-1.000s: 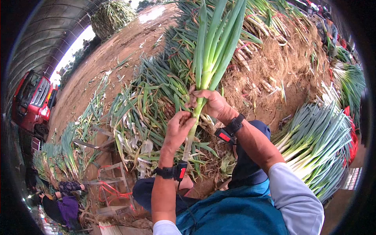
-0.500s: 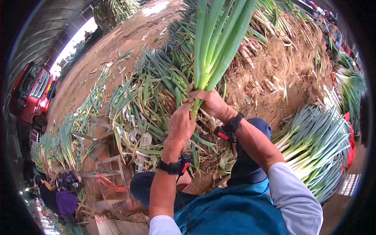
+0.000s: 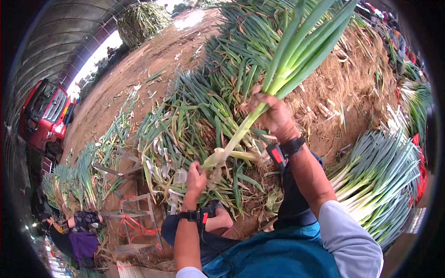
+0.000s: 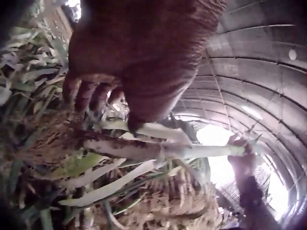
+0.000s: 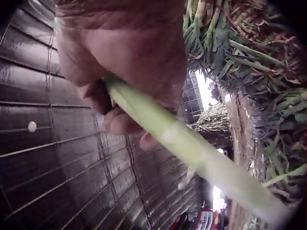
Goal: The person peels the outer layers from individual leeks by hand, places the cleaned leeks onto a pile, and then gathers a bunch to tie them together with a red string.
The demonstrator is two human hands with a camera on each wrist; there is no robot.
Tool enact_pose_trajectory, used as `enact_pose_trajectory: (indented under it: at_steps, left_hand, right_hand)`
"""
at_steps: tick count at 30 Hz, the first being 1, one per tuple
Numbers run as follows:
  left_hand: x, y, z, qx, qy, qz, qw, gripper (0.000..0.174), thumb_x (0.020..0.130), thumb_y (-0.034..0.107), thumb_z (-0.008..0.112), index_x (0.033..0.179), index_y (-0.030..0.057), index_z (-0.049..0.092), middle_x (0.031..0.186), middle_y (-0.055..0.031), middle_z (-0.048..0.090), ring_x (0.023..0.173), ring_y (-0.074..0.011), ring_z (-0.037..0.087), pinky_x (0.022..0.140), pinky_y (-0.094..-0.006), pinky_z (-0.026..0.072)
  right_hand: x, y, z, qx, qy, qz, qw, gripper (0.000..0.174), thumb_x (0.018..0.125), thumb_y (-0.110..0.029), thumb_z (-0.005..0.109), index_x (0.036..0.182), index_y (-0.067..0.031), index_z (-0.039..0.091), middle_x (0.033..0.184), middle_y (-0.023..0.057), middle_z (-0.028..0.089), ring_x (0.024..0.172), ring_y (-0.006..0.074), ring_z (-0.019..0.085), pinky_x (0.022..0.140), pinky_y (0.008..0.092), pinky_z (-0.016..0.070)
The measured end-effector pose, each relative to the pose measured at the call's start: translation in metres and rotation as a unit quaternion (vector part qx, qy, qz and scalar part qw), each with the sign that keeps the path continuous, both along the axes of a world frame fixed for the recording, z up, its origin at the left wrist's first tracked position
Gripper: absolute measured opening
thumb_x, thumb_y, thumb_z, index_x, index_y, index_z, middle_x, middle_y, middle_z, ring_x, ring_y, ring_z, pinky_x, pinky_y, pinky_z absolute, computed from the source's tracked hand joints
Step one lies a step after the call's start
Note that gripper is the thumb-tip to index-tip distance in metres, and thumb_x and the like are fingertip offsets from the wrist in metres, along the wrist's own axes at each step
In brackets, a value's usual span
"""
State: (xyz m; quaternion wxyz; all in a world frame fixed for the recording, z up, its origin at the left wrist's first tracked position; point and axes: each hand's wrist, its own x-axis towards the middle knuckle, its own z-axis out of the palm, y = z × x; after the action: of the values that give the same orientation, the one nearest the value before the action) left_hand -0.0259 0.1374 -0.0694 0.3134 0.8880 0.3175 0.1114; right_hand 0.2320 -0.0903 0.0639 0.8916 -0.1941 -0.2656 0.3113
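Observation:
My right hand (image 3: 276,116) grips a long green onion (image 3: 241,131) just below where its leaves fan out. The green leaves point up and right, while the pale stalk slants down to the left. Near the stalk's lower end, my left hand (image 3: 196,181) pinches a loosened outer leaf (image 3: 212,160). In the left wrist view the thumb is right at the pale leaf strips, beside the onion's white stalk (image 4: 187,151) and its brown lower end. The right wrist view has the smooth stalk (image 5: 192,143) running out from under the palm.
Peeled leaves (image 3: 176,139) lie heaped ahead of my feet. Unpeeled onions with dry roots (image 3: 320,88) are piled beyond. Cleaned onions (image 3: 375,176) lie at the right. A metal frame (image 3: 139,213) with red string stands at the left, near another person (image 3: 81,241). A red truck (image 3: 46,116) stands farther back.
My left hand has moved from beside the right hand down to the stalk's lower end, drawing an outer leaf off. My right hand has moved right, tilting the onion.

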Motion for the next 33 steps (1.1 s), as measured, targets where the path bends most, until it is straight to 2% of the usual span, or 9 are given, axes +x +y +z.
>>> enact_pose_trajectory:
  at_steps: [2, 6, 8, 10, 12, 15, 19, 28, 33]
  left_hand:
    - [0.013, -0.027, 0.034, 0.092, -0.171, -0.072, 0.978, 0.064, 0.086, 0.032, 0.071, 0.132, -0.0035, 0.045, 0.116, -0.026, 0.058, 0.099, -0.0299, 0.06, 0.086, -0.04, 0.0468]
    - [0.046, -0.078, 0.096, -0.058, -0.178, -0.145, 0.971, 0.057, 0.089, 0.03, 0.069, 0.132, -0.0016, 0.05, 0.109, -0.0183, 0.065, 0.092, -0.025, 0.062, 0.082, -0.0359, 0.0486]
    - [0.061, -0.089, 0.096, -0.089, -0.145, -0.126, 0.977, 0.048, 0.09, 0.026, 0.067, 0.127, -0.002, 0.054, 0.107, -0.0158, 0.066, 0.09, -0.023, 0.061, 0.082, -0.0351, 0.0484]
    - [0.071, -0.101, 0.092, -0.076, -0.213, -0.124, 0.966, 0.04, 0.092, 0.022, 0.065, 0.124, -0.0021, 0.056, 0.099, -0.013, 0.067, 0.085, -0.0194, 0.061, 0.077, -0.0341, 0.0491]
    - [0.079, -0.1, 0.089, -0.074, -0.277, -0.126, 0.95, 0.041, 0.093, 0.021, 0.065, 0.124, -0.0028, 0.055, 0.095, -0.0139, 0.067, 0.08, -0.0181, 0.061, 0.072, -0.0327, 0.0499]
    - [0.071, -0.109, 0.09, -0.079, -0.249, -0.109, 0.959, 0.036, 0.091, 0.018, 0.066, 0.12, -0.0018, 0.056, 0.097, -0.0125, 0.065, 0.083, -0.0173, 0.059, 0.075, -0.0324, 0.0495]
    - [0.066, -0.116, 0.07, -0.056, -0.252, -0.115, 0.959, 0.037, 0.088, 0.014, 0.071, 0.117, -0.0006, 0.054, 0.097, -0.0116, 0.062, 0.083, -0.0188, 0.059, 0.073, -0.0332, 0.0498]
    - [0.047, -0.104, 0.078, -0.242, -0.256, -0.155, 0.923, 0.042, 0.088, 0.011, 0.07, 0.125, 0.0005, 0.054, 0.099, -0.0016, 0.059, 0.081, -0.0081, 0.053, 0.067, -0.0236, 0.047]
    - [0.044, -0.114, 0.07, -0.06, -0.296, -0.09, 0.949, 0.044, 0.089, 0.011, 0.068, 0.128, -0.0037, 0.053, 0.108, -0.0134, 0.064, 0.091, -0.0158, 0.06, 0.08, -0.0299, 0.051]
  right_hand:
    - [0.012, -0.002, -0.002, 0.034, 0.052, 0.0, 0.998, 0.021, 0.085, -0.006, 0.06, 0.104, -0.0022, 0.052, 0.074, 0.0064, 0.058, 0.068, 0.019, 0.06, 0.086, 0.0448, 0.0527]
    - [0.011, 0.002, 0.009, 0.073, 0.133, -0.001, 0.988, 0.013, 0.088, -0.009, 0.059, 0.098, -0.0051, 0.052, 0.072, 0.0053, 0.057, 0.07, 0.0184, 0.059, 0.081, 0.0413, 0.0527]
    - [-0.01, 0.015, 0.003, -0.105, -0.05, -0.1, 0.988, 0.019, 0.098, -0.02, 0.053, 0.084, -0.0068, 0.053, 0.074, 0.0047, 0.061, 0.069, 0.0183, 0.061, 0.075, 0.0346, 0.0531]
    - [-0.036, 0.02, -0.008, -0.251, -0.213, -0.097, 0.939, 0.03, 0.101, -0.03, 0.051, 0.091, -0.0037, 0.061, 0.076, 0.0074, 0.065, 0.069, 0.0159, 0.064, 0.06, 0.027, 0.0516]
    - [-0.035, 0.014, -0.014, -0.306, -0.265, -0.067, 0.912, 0.042, 0.098, -0.041, 0.055, 0.101, 0.0004, 0.061, 0.085, 0.007, 0.067, 0.071, 0.0125, 0.062, 0.062, 0.026, 0.0506]
    - [-0.028, -0.011, 0.003, -0.348, -0.349, -0.039, 0.869, 0.04, 0.098, -0.036, 0.056, 0.104, 0.004, 0.055, 0.074, 0.0049, 0.062, 0.064, 0.0105, 0.061, 0.053, 0.0242, 0.0488]
    - [-0.028, -0.011, -0.006, -0.327, -0.211, -0.1, 0.916, 0.038, 0.099, -0.034, 0.055, 0.105, 0.0039, 0.056, 0.076, 0.0054, 0.063, 0.056, 0.0098, 0.06, 0.043, 0.0229, 0.0456]
    - [-0.03, -0.015, -0.004, -0.24, -0.176, 0.009, 0.955, 0.038, 0.102, -0.029, 0.048, 0.111, 0.0078, 0.056, 0.09, 0.0134, 0.067, 0.069, 0.0197, 0.068, 0.055, 0.0284, 0.0559]
    - [-0.031, -0.004, -0.009, -0.26, -0.156, 0.021, 0.953, 0.033, 0.101, -0.021, 0.046, 0.112, 0.0105, 0.052, 0.093, 0.0184, 0.066, 0.071, 0.0243, 0.069, 0.057, 0.0323, 0.0584]
